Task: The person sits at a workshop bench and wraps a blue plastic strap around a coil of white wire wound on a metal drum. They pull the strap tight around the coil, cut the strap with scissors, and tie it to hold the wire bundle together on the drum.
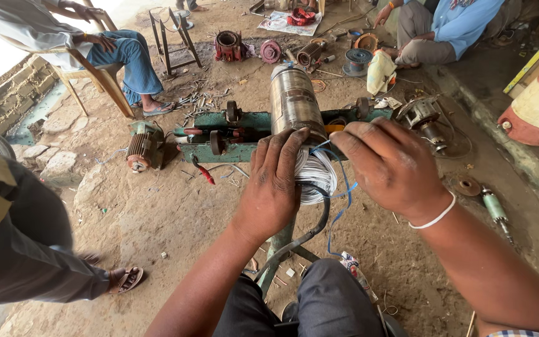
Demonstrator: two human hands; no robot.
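Item: cylindrical metal motor stator [292,100], lying lengthwise on a green bench stand [244,134] over a dirt floor [157,212], its near end turned toward the wearer. Windings: a bundle of pale winding wire [314,175] bulges from that near end, already seated in the body and gathered into a rounded coil head. Ties: blue lacing cord [343,187] runs around and across the bundle, with loose lengths hanging below, so the binding looks begun but unfinished. Lead: a black cable [319,218] curves down from the coil toward the wearer's lap, not yet tidied. Left hand [272,184]: fingers spread and pressed flat over the coil's left side, cupping it. Right hand [391,165]: curled over the coil's right side, knuckles up; its fingertips are hidden, so whether it pinches the cord cannot be told. Outstanding, by appearance: remaining lacing, trimming of cord ends, dressing the cable. Surroundings: red-handled pliers [202,170] on the ground left of the stand; a small finned motor [140,146] further left; a seated person in blue [450,25] beyond; another on a chair [88,65] upper left.
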